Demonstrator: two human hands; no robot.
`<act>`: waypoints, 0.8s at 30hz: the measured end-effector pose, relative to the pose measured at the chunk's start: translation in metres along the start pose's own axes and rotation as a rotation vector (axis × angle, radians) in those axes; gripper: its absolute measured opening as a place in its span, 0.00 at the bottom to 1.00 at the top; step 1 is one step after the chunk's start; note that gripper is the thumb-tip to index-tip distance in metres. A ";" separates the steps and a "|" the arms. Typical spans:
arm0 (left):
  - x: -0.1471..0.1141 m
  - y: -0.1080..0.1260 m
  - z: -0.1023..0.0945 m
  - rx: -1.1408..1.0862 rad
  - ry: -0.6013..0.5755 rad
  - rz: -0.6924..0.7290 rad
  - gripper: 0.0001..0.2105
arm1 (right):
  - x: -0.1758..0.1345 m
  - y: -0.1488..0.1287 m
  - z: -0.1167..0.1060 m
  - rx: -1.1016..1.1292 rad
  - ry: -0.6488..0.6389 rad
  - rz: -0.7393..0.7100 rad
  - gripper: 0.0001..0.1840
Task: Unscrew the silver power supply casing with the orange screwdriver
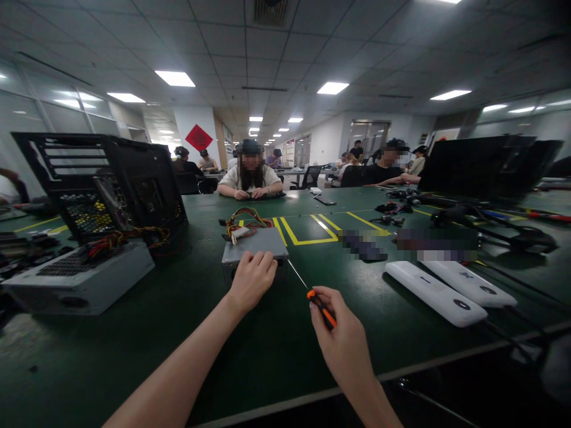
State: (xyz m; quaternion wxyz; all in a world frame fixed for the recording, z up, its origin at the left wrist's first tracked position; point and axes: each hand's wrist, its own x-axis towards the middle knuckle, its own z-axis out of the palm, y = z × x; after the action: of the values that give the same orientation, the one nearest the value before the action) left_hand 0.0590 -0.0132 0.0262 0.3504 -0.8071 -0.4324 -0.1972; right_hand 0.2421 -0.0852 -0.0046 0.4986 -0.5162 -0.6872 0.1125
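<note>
A grey computer power supply point(254, 242) lies on the green table in front of me, with a bundle of coloured cables point(247, 219) and a white plug on top. My left hand point(254, 276) rests on its near edge, fingers curled onto the casing. In my right hand point(336, 324) is a screwdriver point(322, 308) with an orange and black handle, held between thumb and fingers. The screwdriver's thin shaft points up and left, and its tip is by the right front corner of the power supply. Whether the tip touches a screw is too small to tell.
On the left stand a black computer case point(156, 184) and a second power supply point(89, 285). Two white power banks point(437, 291) lie on the right, near dark cables point(504, 226) and monitors point(473, 169). A person point(250, 175) sits across the table point(267, 356), which has yellow tape marks.
</note>
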 end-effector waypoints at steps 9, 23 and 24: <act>-0.005 -0.012 0.006 -0.013 -0.018 0.063 0.12 | 0.002 0.002 0.002 -0.189 -0.051 -0.012 0.12; -0.008 -0.021 0.008 0.064 0.199 0.091 0.07 | -0.002 0.001 0.003 -0.211 -0.049 -0.037 0.12; -0.009 -0.021 0.008 0.049 0.200 0.082 0.08 | -0.002 0.001 0.003 -0.213 -0.050 -0.039 0.12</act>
State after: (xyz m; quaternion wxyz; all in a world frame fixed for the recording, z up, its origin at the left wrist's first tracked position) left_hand 0.0368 -0.0043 0.0239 0.4194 -0.7916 -0.3665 -0.2514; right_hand 0.2399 -0.0850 -0.0076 0.4257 -0.5498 -0.7175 0.0417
